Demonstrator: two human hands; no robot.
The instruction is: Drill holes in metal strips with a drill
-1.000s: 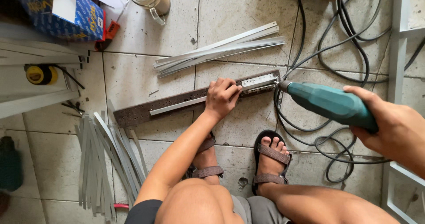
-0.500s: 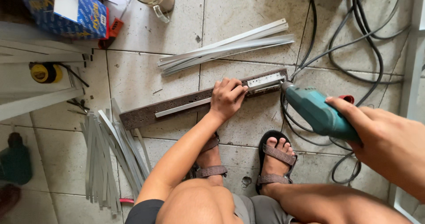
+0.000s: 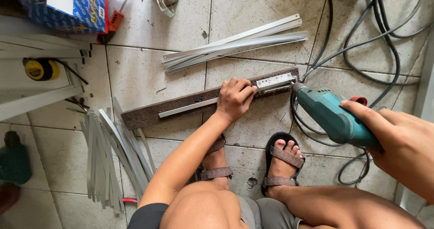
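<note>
Grey tiled floor (image 3: pixel 149 77), dusty, w/ dark grout; daylight.

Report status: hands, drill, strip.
Left hand presses aluminium strip onto wooden board. Right hand grips teal drill, tip at strip's end. Cables beside.

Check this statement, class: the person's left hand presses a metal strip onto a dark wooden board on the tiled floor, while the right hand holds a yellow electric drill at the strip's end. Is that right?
Not quite. In the head view the drill in the right hand is teal green, not yellow. The rest stands: the left hand presses the metal strip onto the dark wooden board on the tiled floor, with the drill at the strip's end.
</note>
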